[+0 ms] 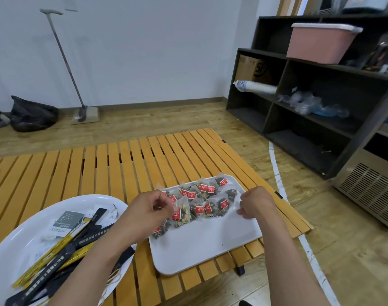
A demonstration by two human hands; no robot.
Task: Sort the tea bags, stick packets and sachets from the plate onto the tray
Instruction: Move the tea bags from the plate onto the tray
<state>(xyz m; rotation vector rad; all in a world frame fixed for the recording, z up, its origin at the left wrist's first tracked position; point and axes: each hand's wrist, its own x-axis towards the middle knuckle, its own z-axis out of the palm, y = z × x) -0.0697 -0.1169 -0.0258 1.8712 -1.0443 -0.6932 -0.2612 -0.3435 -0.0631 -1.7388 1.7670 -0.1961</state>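
Left grip (pixel 154 206) pinches a pyramid tea bag (pixel 181 214) over the tray (pixel 206 246); right grip (pixel 252 204) is curled at the tray's right side, and whether it pinches a thread I cannot tell.

Tea bags crowd the tray's far half in loose rows, touching one another, while stick packets (pixel 62 259) and sachets (pixel 66 220) lie on the plate (pixel 16 244) to the left. Likely trouble: the thin strings and red tags could snag a neighbour and drag the rows askew as the held bag is set down. Both forearms cross plate and tray, so a sleeveless elbow could nudge the sticks. Slatted wooden surface (pixel 122 164) has gaps a packet could slip through. Dark shelf (pixel 321 120) stands well apart.
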